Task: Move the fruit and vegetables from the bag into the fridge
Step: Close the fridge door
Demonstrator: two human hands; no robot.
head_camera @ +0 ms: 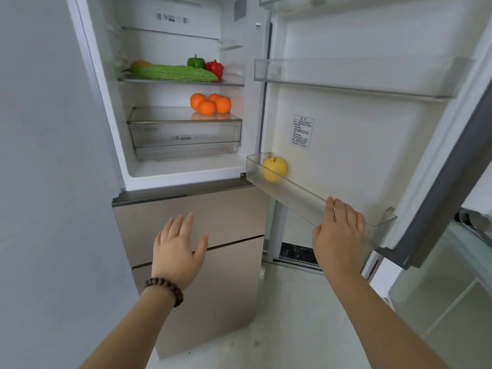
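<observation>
**Q:** Hands?

**Me:** Both empty. My left hand [177,249] hovers flat, fingers apart, in front of the beige lower drawers [197,251]. My right hand [339,235] is open too, fingertips at the front lip of the lowest door bin [298,198]; I cannot tell whether they press on it.

**Q:** Where is the produce?

**Me:** In the fridge [183,169]. On the glass shelf [181,81]: a bitter gourd [173,72] along the front edge, a green pepper [196,62] and red pepper [214,68] at the right end, something orange [141,63] half hidden at the back left. Four oranges [210,103] sit on the crisper lid [183,115], right side. A yellow apple [274,169] rests at the hinge end of the lowest door bin. The bag is out of view.

**Q:** Handling notes?

**Me:** My guess: oranges firm, round, light, prone to roll off that smooth lid; cup one from above with the whole palm. Peppers hollow and glossy, so hold the body, not the stem. Gourd long and stiff; grip mid-length. Apple smooth, waxy; pinch gently around its widest part.

**Q:** Progress?

**Me:** Likely near the end, judging by empty hands.
</observation>
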